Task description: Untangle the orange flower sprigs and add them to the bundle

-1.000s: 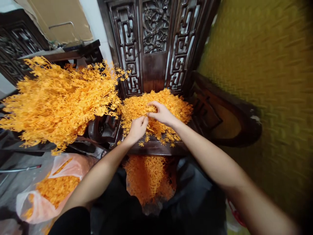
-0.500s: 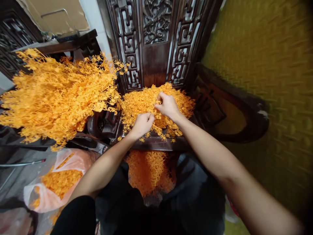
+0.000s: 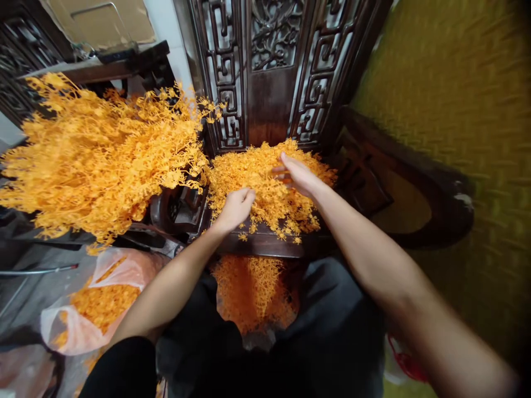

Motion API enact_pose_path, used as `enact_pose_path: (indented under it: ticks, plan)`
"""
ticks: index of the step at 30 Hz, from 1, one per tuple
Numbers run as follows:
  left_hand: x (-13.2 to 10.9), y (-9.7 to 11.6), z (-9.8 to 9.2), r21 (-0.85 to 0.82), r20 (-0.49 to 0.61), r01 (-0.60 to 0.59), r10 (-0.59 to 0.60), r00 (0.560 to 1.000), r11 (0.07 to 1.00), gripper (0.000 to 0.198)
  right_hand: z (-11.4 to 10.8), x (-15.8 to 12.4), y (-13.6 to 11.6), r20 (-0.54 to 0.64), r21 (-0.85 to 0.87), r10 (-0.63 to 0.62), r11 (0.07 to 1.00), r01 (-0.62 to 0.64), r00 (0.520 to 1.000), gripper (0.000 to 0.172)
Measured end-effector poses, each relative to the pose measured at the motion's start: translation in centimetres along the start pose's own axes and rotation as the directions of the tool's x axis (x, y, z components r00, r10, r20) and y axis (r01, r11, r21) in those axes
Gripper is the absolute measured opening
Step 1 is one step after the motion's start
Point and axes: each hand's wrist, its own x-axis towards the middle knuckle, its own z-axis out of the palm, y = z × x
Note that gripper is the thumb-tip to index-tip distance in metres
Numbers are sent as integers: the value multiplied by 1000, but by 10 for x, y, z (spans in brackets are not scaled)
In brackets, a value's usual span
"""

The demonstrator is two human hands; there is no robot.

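Observation:
A heap of small orange plastic flower pieces [image 3: 232, 166] lies on the dark wooden seat in front of me. Over its near left side, my left hand [image 3: 237, 209] is closed, thumb and fingers pinched on an orange plastic flower sprig [image 3: 265, 196] that reaches to the right. My right hand [image 3: 299, 176] hovers at the heap's right side, fingers stretched out and apart, with nothing seen in it. A large bundle of orange branching stems [image 3: 99, 160] spreads out on the left. Where the held sprig ends among the loose pieces is hard to make out.
Behind the heap rises a carved dark wooden chair back [image 3: 271, 102], with a curved armrest [image 3: 450, 215] on the right. A plastic bag [image 3: 78, 334] of orange pieces stands low left. Another orange-filled bag [image 3: 232, 293] sits between my legs. A yellow woven-patterned surface [image 3: 468, 99] fills the right.
My right hand has opened from a pinch and moved slightly right, away from the left hand. My left hand has shifted slightly left, still closed.

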Motion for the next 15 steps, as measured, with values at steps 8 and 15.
enact_pose_path:
  ticks: [8, 15]
  plan:
    - [5, 0, -3, -21, -38, -53, 52, 998, 998, 41, 45, -38, -21, 91, -64, -179, 981, 185, 980, 54]
    - [-6, 18, 9, -57, -25, -15, 14, 1000, 998, 41, 34, 17, -10, -179, -298, -245, 937, 185, 953, 53]
